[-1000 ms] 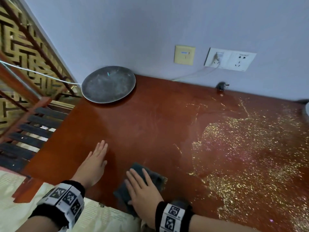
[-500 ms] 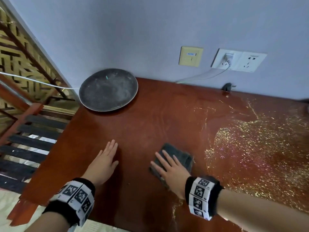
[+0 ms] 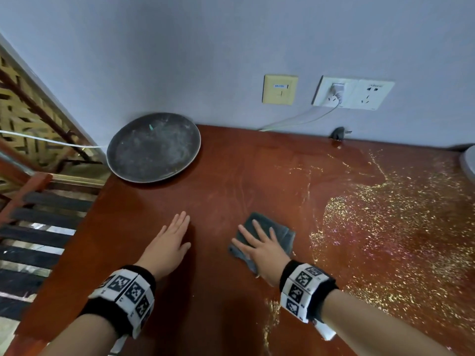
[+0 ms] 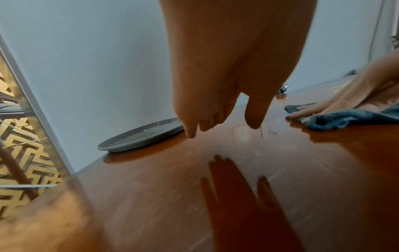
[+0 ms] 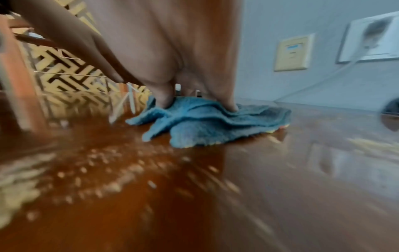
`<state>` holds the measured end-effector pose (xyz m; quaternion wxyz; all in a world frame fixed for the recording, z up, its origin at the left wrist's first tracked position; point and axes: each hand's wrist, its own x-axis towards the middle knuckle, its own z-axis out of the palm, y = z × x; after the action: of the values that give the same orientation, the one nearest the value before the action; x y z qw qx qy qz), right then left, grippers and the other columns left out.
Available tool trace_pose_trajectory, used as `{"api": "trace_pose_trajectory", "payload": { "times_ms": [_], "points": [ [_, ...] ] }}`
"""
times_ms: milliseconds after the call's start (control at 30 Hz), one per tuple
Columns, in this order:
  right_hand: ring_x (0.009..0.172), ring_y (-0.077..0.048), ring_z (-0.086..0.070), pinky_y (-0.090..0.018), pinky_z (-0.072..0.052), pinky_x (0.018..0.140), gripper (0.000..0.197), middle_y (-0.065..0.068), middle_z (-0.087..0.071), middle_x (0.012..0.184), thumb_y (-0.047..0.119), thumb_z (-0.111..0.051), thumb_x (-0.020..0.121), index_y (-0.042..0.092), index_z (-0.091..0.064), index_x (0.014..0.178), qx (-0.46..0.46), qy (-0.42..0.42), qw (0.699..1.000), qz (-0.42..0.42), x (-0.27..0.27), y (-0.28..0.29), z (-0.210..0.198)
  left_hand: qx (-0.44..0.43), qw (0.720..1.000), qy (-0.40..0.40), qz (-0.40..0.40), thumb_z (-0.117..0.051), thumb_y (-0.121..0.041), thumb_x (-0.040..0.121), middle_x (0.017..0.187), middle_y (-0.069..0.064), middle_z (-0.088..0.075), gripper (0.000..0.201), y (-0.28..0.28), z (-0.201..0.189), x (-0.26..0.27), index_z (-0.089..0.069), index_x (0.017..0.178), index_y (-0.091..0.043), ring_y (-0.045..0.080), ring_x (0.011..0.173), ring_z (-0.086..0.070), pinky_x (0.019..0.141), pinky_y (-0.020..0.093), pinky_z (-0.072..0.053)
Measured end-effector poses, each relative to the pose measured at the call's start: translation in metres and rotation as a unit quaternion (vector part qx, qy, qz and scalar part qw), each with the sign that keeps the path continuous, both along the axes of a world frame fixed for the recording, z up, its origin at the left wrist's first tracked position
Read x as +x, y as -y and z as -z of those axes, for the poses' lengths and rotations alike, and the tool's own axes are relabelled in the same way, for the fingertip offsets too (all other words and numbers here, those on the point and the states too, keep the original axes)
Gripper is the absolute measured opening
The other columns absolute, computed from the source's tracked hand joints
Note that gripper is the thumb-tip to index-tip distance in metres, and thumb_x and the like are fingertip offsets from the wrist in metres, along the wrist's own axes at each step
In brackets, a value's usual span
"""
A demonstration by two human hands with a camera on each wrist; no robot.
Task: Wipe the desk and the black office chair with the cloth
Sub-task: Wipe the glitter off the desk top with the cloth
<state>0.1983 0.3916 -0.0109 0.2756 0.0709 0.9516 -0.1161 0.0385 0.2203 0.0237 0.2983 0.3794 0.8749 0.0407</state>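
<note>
The glossy red-brown desk (image 3: 231, 176) fills the head view. A grey-blue cloth (image 3: 280, 233) lies on it near the middle. My right hand (image 3: 259, 240) presses flat on the cloth (image 5: 207, 122) with straight, spread fingers. My left hand (image 3: 171, 240) rests flat on the bare desk (image 4: 215, 187) to the left of the cloth (image 4: 345, 119), fingers straight and together. Gold glitter (image 3: 385, 227) covers the desk's right half. The black office chair is not in view.
A round dark tray (image 3: 154, 147) sits at the back left corner against the wall. Wall sockets (image 3: 353, 92) with a plugged white cable (image 3: 303, 119) and a small black plug (image 3: 338, 133) are at the back. A wooden lattice and slatted bench (image 3: 38, 214) lie beyond the desk's left edge.
My right hand has pushed the cloth away from the near edge toward the desk's middle. The left hand has slid forward a little. The head view has shifted forward.
</note>
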Motion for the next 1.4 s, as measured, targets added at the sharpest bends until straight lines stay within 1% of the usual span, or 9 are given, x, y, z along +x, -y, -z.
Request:
{"api": "trace_pose_trajectory", "payload": {
  "times_ms": [233, 400, 500, 633, 767, 933, 1033, 1167, 1400],
  "points": [
    [0.140, -0.032, 0.021, -0.060, 0.010, 0.108, 0.061, 0.001, 0.006, 0.158, 0.026, -0.043, 0.097, 0.030, -0.013, 0.149, -0.007, -0.019, 0.969, -0.245, 0.019, 0.092, 0.004, -0.006, 0.997, 0.007, 0.075, -0.041, -0.026, 0.101, 0.158, -0.002, 0.015, 0.071, -0.014, 0.012, 0.016, 0.008, 0.152, -0.018, 0.009, 0.145, 0.012, 0.117, 0.027, 0.000],
    [0.143, -0.016, -0.016, -0.045, -0.017, 0.116, 0.085, 0.022, -0.040, 0.138, 0.068, -0.038, 0.082, 0.033, 0.000, 0.149, 0.054, -0.036, 0.989, -0.133, 0.093, 0.077, 0.052, -0.068, 0.984, 0.005, 0.162, -0.052, -0.041, 0.094, 0.154, -0.002, 0.029, 0.083, -0.021, 0.027, 0.035, 0.009, 0.150, -0.035, 0.017, 0.144, 0.022, 0.118, 0.034, 0.001],
    [0.139, -0.016, -0.030, -0.044, -0.044, 0.100, 0.058, 0.017, -0.034, 0.148, 0.054, -0.030, 0.090, 0.045, -0.014, 0.146, 0.051, -0.084, 0.978, -0.185, 0.108, 0.039, 0.033, -0.083, 0.981, 0.008, 0.173, -0.059, -0.039, 0.091, 0.154, -0.003, 0.029, 0.088, -0.022, 0.026, 0.029, 0.008, 0.149, -0.037, 0.016, 0.144, 0.021, 0.118, 0.035, -0.001],
    [0.141, -0.032, -0.020, -0.056, -0.031, 0.102, 0.075, 0.004, -0.022, 0.155, 0.055, -0.061, 0.079, 0.042, -0.025, 0.143, 0.087, -0.091, 0.976, -0.180, 0.108, 0.016, 0.023, -0.098, 0.979, 0.016, 0.178, -0.063, -0.036, 0.089, 0.154, -0.005, 0.029, 0.091, -0.027, 0.024, 0.025, 0.006, 0.149, -0.038, 0.015, 0.144, 0.021, 0.118, 0.036, -0.002],
    [0.144, -0.026, -0.013, -0.057, -0.033, 0.105, 0.055, 0.007, -0.017, 0.156, 0.044, -0.041, 0.092, 0.043, -0.023, 0.144, 0.027, -0.114, 0.960, -0.255, 0.117, 0.018, 0.019, -0.104, 0.978, 0.016, 0.178, -0.066, -0.036, 0.086, 0.154, -0.004, 0.029, 0.095, -0.030, 0.025, 0.023, 0.005, 0.149, -0.038, 0.016, 0.143, 0.022, 0.118, 0.036, -0.002],
    [0.143, -0.030, -0.006, -0.060, -0.019, 0.108, 0.069, 0.007, -0.005, 0.157, 0.042, -0.052, 0.089, 0.041, -0.013, 0.146, 0.078, -0.098, 0.974, -0.189, 0.091, -0.031, 0.011, -0.112, 0.978, 0.020, 0.174, -0.066, -0.035, 0.086, 0.154, -0.005, 0.029, 0.095, -0.035, 0.023, 0.023, 0.005, 0.149, -0.040, 0.015, 0.144, 0.021, 0.118, 0.036, -0.005],
    [0.141, -0.032, 0.016, -0.060, 0.003, 0.109, 0.066, 0.007, 0.012, 0.156, 0.036, -0.046, 0.095, 0.042, -0.006, 0.147, 0.067, -0.105, 0.970, -0.210, 0.094, -0.026, 0.013, -0.111, 0.978, 0.018, 0.174, -0.065, -0.036, 0.087, 0.154, -0.003, 0.029, 0.095, -0.039, 0.022, 0.024, 0.006, 0.149, -0.037, 0.016, 0.144, 0.021, 0.118, 0.036, -0.005],
    [0.142, -0.029, -0.019, -0.052, -0.029, 0.106, 0.075, 0.000, -0.021, 0.155, 0.050, -0.065, 0.080, 0.039, -0.027, 0.144, 0.092, -0.067, 0.978, -0.176, 0.105, -0.023, 0.011, -0.096, 0.977, 0.004, 0.188, -0.062, -0.039, 0.089, 0.155, -0.001, 0.026, 0.089, -0.057, 0.022, 0.023, 0.003, 0.150, -0.035, 0.017, 0.144, 0.020, 0.118, 0.036, -0.003],
    [0.138, -0.022, -0.031, -0.045, -0.035, 0.104, 0.085, 0.007, -0.027, 0.152, 0.060, -0.066, 0.071, 0.043, -0.023, 0.143, 0.062, -0.070, 0.978, -0.186, 0.099, -0.039, 0.026, -0.052, 0.987, -0.005, 0.155, -0.065, -0.040, 0.086, 0.156, -0.002, 0.023, 0.095, -0.117, 0.019, 0.025, 0.004, 0.151, -0.032, 0.016, 0.145, 0.019, 0.118, 0.038, -0.004]
  ]
}}
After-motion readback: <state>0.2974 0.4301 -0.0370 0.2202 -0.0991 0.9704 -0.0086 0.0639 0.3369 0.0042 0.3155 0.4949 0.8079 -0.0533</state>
